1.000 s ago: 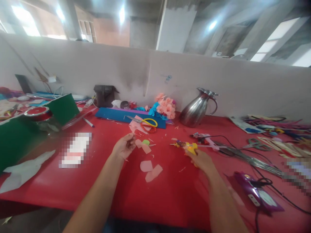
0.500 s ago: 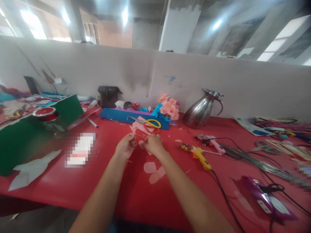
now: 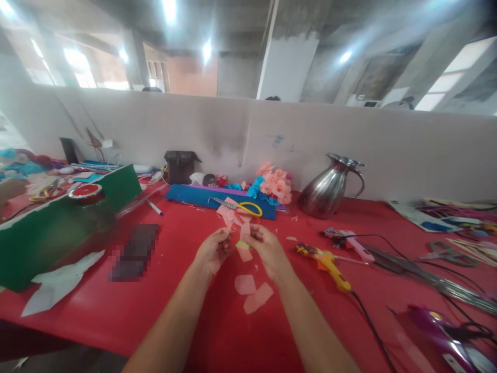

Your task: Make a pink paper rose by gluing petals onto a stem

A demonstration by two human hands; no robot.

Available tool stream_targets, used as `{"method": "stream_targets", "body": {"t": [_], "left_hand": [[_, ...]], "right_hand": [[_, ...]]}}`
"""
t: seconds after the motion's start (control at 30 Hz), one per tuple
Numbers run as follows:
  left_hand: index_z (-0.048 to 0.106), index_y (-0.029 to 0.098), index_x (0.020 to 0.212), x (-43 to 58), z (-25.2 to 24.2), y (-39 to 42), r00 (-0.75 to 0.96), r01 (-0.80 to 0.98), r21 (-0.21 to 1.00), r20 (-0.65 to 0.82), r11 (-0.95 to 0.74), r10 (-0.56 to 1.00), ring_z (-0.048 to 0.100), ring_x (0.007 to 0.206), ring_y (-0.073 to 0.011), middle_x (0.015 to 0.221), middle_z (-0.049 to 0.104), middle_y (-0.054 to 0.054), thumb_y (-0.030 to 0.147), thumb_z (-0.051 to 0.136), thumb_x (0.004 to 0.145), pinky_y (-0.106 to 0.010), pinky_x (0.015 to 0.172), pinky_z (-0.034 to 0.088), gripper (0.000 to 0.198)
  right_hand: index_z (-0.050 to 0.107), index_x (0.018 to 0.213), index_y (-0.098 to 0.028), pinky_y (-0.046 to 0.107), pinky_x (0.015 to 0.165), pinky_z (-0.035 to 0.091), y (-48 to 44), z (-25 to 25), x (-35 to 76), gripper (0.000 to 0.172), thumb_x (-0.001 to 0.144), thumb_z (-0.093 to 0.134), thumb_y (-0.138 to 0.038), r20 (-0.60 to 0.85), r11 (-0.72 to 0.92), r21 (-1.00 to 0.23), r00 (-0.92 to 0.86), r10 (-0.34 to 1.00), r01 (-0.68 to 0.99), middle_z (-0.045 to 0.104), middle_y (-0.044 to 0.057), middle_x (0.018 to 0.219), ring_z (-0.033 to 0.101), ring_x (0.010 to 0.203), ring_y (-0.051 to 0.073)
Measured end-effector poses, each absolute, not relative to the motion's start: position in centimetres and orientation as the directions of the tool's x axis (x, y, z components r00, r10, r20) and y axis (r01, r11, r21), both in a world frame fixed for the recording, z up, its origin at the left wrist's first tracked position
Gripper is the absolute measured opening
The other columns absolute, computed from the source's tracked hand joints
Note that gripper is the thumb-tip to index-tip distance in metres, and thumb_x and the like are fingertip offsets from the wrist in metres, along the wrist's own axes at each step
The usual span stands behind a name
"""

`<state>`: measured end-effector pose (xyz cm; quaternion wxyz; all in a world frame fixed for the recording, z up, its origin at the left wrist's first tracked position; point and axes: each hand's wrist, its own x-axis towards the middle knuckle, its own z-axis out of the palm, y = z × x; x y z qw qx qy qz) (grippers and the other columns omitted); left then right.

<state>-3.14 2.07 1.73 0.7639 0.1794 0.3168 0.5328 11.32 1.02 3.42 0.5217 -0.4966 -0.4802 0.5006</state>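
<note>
My left hand [image 3: 213, 251] is closed in a pinch, with pink crepe paper [image 3: 229, 218] at its fingertips. Opposite it, my right hand [image 3: 268, 251] grips a small pink paper petal [image 3: 245, 229] between thumb and fingers. A pink piece [image 3: 244, 253] and a bit of green [image 3: 243, 244] show between and just below the hands; whether they are held is unclear. Nearer to me, two cut pink petals [image 3: 245, 284] [image 3: 259, 298] lie on the red table. Scissors with a yellow handle [image 3: 250, 208] rest just beyond my fingers, on a blue paper stack [image 3: 194, 197].
A yellow glue gun [image 3: 330, 267] and a pink one [image 3: 357, 245] lie right, their cords trailing. Behind stand a metal jug [image 3: 321, 191] and pink paper flowers [image 3: 276, 184]. Left are a green board [image 3: 122, 191], a jar [image 3: 87, 194] and white paper [image 3: 62, 277].
My hands have moved apart, and my right hand now shows a pink petal in its fingers. The view has shifted slightly, so the table sits lower.
</note>
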Motion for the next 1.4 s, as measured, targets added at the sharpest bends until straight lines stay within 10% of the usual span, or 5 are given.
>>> {"method": "stream_targets", "body": {"t": [0.13,1.4], "left_hand": [[0.054,0.014,0.069,-2.3,1.5,1.7,0.235,-0.678,0.642,-0.273,0.358,0.933,0.041,0.046,-0.0025,0.06,0.053,0.004,0.017,0.073,0.057,-0.015,0.046,0.032,0.022],[0.058,0.015,0.064,-0.7,2.0,0.1,0.258,-0.513,0.831,-0.09,0.215,0.962,0.035,0.052,-0.0059,0.057,0.045,0.004,0.028,0.073,0.061,-0.02,0.052,0.028,0.02]], "right_hand": [[0.062,0.075,-0.017,0.024,0.061,0.041,-0.3,3.6,11.3,0.023,0.059,0.073,-0.03,-0.033,-0.044,-0.966,-0.048,0.998,-0.254,0.062,0.0,0.071,0.054,0.062,0.011],[0.051,0.067,-0.02,0.024,0.057,0.038,-0.8,2.8,10.5,0.024,0.067,0.068,-0.036,0.328,0.297,-0.943,0.288,0.9,0.148,0.051,-0.003,0.063,0.045,0.059,0.012]]}}
